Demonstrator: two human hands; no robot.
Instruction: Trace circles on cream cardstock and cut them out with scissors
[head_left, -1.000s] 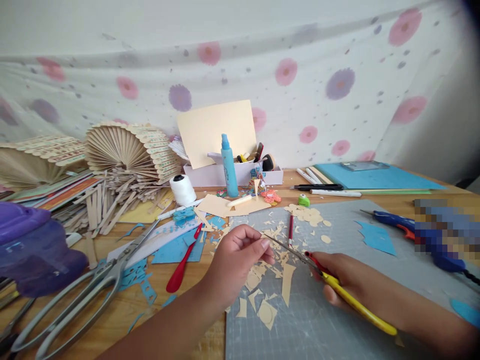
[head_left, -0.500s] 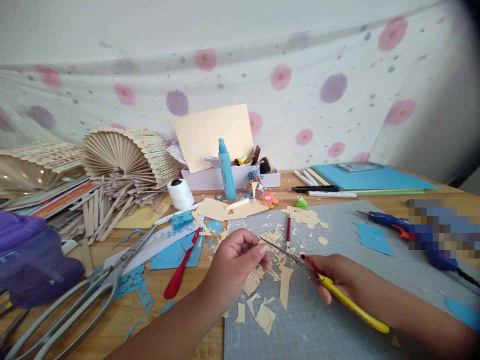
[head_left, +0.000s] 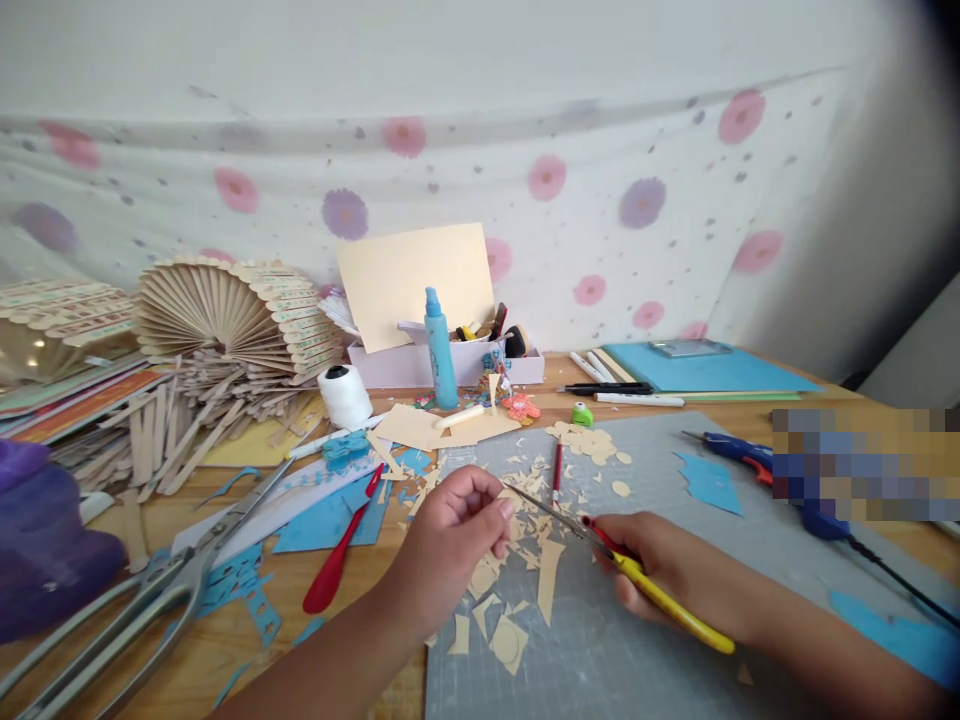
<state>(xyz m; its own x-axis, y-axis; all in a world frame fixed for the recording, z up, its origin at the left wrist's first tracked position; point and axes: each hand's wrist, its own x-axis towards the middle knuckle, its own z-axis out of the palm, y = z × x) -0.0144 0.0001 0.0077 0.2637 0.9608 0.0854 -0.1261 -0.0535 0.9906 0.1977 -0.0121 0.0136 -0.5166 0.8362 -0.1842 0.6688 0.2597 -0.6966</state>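
Observation:
My right hand (head_left: 652, 565) is wrapped round a pair of small scissors (head_left: 637, 585) with red and yellow handles. Their thin blades point left, and the tips reach the fingers of my left hand (head_left: 461, 540). That hand is closed, thumb and fingertips pinched together; whatever lies between them is hidden or too small to make out. Cream paper scraps (head_left: 551, 580) are scattered on the grey cutting mat (head_left: 630, 650) under both hands. Beyond them lie a heap of small cream paper discs (head_left: 589, 443) and a thin dark red stick (head_left: 557, 470).
Large metal scissors (head_left: 191, 580) and a red spatula-like tool (head_left: 337, 560) lie left. A blue glue gun (head_left: 750, 455) rests right, its cord trailing. Behind stand a blue bottle (head_left: 441, 355), a white thread spool (head_left: 345, 398) and wooden-stick fans (head_left: 240, 320).
The view has turned slightly to the right, so everything sits further left. Both hands keep nearly the same pose, with the scissor tips still at my left fingers.

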